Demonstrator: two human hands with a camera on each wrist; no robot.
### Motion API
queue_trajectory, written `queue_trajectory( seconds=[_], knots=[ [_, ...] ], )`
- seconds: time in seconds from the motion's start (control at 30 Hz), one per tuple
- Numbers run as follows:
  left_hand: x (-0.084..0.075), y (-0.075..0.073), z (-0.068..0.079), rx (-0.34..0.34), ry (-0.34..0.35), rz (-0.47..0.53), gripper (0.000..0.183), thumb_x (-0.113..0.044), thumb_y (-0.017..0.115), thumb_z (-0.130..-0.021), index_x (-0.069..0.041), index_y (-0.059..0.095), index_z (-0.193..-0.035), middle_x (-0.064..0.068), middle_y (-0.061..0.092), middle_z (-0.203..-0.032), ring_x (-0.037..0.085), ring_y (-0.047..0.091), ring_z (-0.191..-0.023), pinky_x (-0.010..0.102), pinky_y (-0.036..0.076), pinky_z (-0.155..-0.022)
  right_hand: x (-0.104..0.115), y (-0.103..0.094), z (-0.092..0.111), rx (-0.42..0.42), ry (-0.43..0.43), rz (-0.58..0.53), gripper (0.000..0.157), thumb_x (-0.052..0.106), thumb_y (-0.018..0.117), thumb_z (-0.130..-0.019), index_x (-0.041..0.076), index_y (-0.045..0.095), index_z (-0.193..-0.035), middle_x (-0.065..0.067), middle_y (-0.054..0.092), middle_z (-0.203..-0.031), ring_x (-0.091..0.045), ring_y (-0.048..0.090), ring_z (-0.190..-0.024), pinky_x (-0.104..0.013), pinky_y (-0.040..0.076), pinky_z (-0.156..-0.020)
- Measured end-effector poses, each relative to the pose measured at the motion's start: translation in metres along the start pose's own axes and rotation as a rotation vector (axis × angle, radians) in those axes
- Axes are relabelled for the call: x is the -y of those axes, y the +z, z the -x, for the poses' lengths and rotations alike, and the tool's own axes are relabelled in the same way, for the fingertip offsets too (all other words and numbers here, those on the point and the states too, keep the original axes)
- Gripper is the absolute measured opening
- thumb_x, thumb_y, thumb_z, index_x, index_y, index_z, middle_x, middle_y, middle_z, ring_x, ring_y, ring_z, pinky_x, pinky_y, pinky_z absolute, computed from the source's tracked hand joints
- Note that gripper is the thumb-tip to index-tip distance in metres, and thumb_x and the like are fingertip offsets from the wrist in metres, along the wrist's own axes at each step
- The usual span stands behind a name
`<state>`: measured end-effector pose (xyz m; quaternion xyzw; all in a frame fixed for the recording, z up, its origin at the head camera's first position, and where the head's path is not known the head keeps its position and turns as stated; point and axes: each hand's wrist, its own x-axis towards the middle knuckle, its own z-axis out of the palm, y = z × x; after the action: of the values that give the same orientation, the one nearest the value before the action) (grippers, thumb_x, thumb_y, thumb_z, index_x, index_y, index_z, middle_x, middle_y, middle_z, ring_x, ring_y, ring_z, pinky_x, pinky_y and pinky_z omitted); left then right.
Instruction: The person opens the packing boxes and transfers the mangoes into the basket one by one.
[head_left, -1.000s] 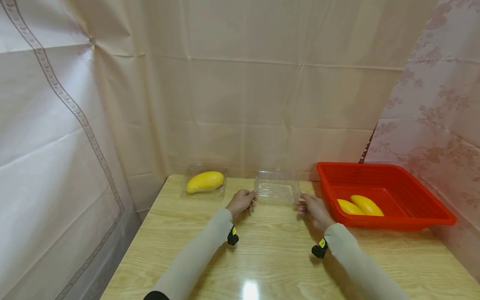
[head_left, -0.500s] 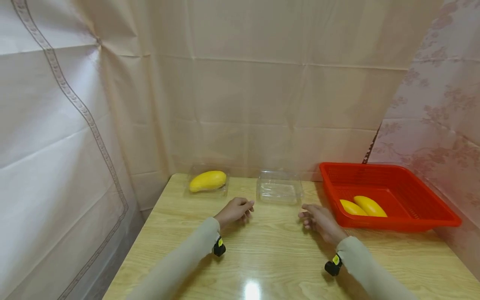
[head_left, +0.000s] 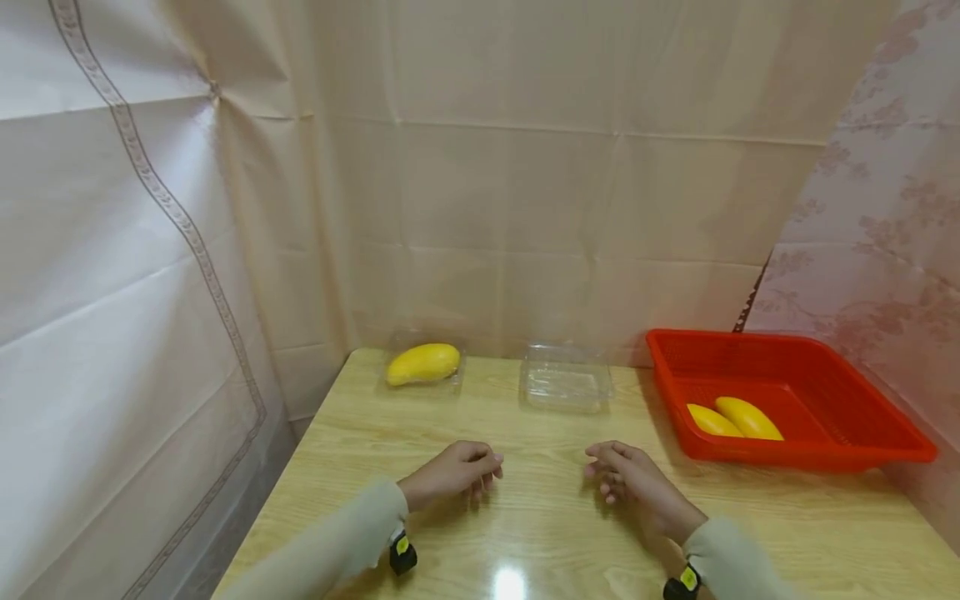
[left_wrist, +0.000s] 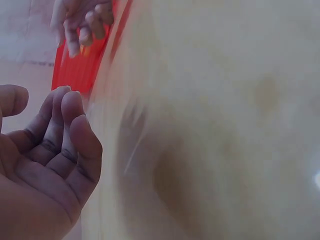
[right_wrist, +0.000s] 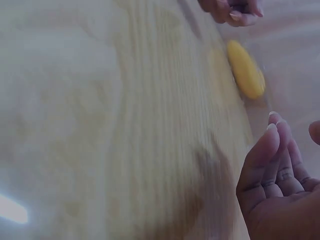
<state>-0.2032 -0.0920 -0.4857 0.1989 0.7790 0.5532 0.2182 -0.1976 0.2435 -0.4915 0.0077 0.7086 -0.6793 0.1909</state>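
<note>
In the head view, a clear plastic box (head_left: 567,385) stands at the back middle of the table with nothing visible in it. My left hand (head_left: 456,473) hovers in front of it on the left, fingers loosely bent and holding nothing. Across from it my right hand (head_left: 637,483) is likewise relaxed, a gap between thumb and fingers. Both wrist views show bare palms, the left hand (left_wrist: 50,160) and the right hand (right_wrist: 280,175). A yellow mango (head_left: 423,364) lies in a second clear box (head_left: 456,385) at the back left.
A red plastic basket (head_left: 795,454) stands at the right, with two yellow mangoes (head_left: 748,418) in it. The wooden table (head_left: 555,533) meets a hanging cloth (head_left: 480,183) at its back edge. More cloth hangs at both sides.
Both hands have let go of the middle clear box and drawn back toward the table's front. The box stays in place. The head view has shifted slightly.
</note>
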Motion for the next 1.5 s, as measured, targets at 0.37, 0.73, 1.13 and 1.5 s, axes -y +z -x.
queue_trajectory(
  seconds=[0.37,0.73,1.13,1.5],
  knots=[
    [-0.001,0.024,0.033,0.104,0.030,0.083,0.038,-0.033,0.053,-0.109,0.001,0.069,-0.102,0.019,0.068,-0.088,0.018,0.059,-0.064,0.026,0.051,-0.055,-0.006,0.013,0.029,0.110,-0.008,0.016,0.043,0.036,0.059,-0.106,-0.002,0.058,-0.126,-0.010,0.071,-0.097,-0.012,0.054,-0.067,-0.025,0.050,-0.060],
    [0.001,0.024,0.042,0.118,0.024,0.091,0.040,-0.035,0.052,-0.109,0.002,0.069,-0.104,0.016,0.068,-0.088,0.018,0.060,-0.066,0.025,0.051,-0.057,-0.007,0.021,0.036,0.142,-0.010,0.039,0.043,0.036,0.059,-0.106,-0.002,0.058,-0.125,-0.010,0.070,-0.096,-0.013,0.055,-0.067,-0.027,0.051,-0.059],
    [0.000,-0.003,0.044,0.035,0.009,0.055,0.040,-0.034,0.050,-0.110,0.001,0.069,-0.108,0.020,0.066,-0.091,0.020,0.061,-0.070,0.027,0.050,-0.060,0.006,0.039,0.025,0.153,-0.051,0.058,0.045,0.040,0.060,-0.104,-0.002,0.058,-0.121,-0.012,0.068,-0.097,-0.014,0.054,-0.070,-0.025,0.050,-0.059],
    [-0.003,-0.035,0.046,-0.059,-0.019,0.061,0.048,-0.038,0.049,-0.110,0.007,0.063,-0.112,0.011,0.063,-0.089,0.020,0.060,-0.069,0.028,0.048,-0.058,0.013,0.057,0.007,0.201,-0.095,0.032,0.044,0.036,0.058,-0.106,-0.003,0.057,-0.124,-0.010,0.066,-0.098,-0.015,0.054,-0.072,-0.026,0.050,-0.061]
  ],
)
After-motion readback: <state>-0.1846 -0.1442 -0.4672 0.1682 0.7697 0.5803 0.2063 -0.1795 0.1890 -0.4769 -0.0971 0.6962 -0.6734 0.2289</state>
